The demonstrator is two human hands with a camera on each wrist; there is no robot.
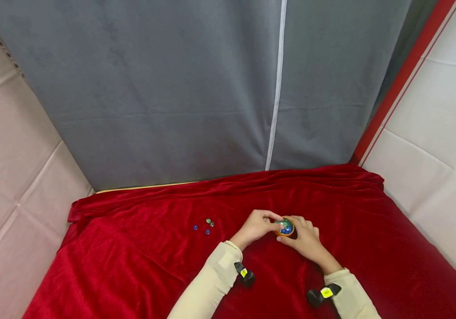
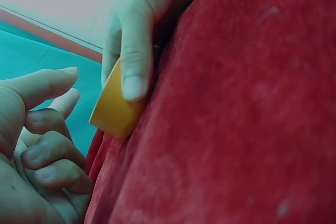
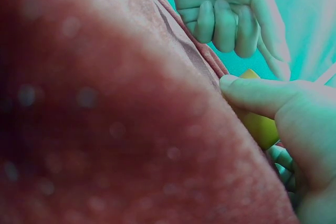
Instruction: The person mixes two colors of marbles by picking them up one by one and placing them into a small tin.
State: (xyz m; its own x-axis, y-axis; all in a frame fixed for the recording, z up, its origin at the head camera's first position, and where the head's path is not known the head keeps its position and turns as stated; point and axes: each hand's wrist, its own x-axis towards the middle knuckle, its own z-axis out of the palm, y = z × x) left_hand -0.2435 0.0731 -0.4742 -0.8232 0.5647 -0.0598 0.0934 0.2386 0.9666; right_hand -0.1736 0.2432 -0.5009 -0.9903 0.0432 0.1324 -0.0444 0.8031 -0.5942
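A small yellow cup [image 1: 293, 232] stands on the red cloth, filled with blue and green glass marbles [image 1: 287, 228]. From its right side, my right hand [image 1: 306, 239] grips it, thumb at the near side and fingers round the far side. My left hand [image 1: 255, 229] is over the cup's left rim, thumb and index finger stretched to the marbles with a gap between their tips. The other fingers of the left hand [image 2: 50, 150] are curled in toward the palm. In the right wrist view, the right thumb [image 3: 257, 94] lies along the cup wall [image 3: 261, 129].
Several loose marbles [image 1: 207, 231], blue and greenish, lie on the red velvet cloth [image 1: 140, 257] left of the hands. A grey curtain [image 1: 164, 97] hangs behind the table, with pale padded walls [image 1: 443, 146] at the sides.
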